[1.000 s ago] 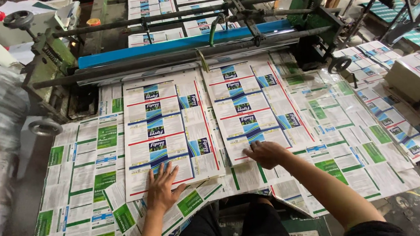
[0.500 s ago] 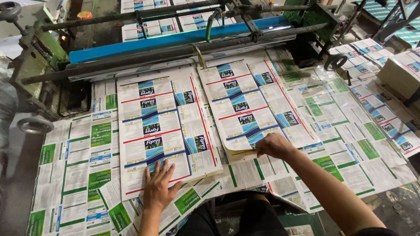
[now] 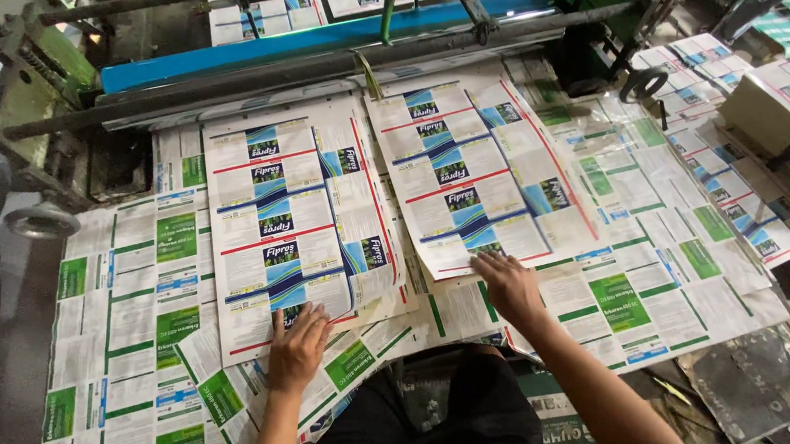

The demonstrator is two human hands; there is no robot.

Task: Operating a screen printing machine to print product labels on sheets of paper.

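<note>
On the left, the left hand (image 3: 297, 347) lies flat and open, fingers spread, on the near edge of the left stack of printed sheets (image 3: 287, 216), blue and white with red lines. This stack rests on the bench (image 3: 115, 366), which is covered in green and white printed sheets. To the right, the right hand (image 3: 510, 286) is also open, palm down on the near edge of the right stack of printed sheets (image 3: 480, 173). Beyond both stacks runs the blue bar of the machine (image 3: 324, 40). The step looks like squaring the two stacks; a next move would need the fingers to curl under the sheet edges.
</note>
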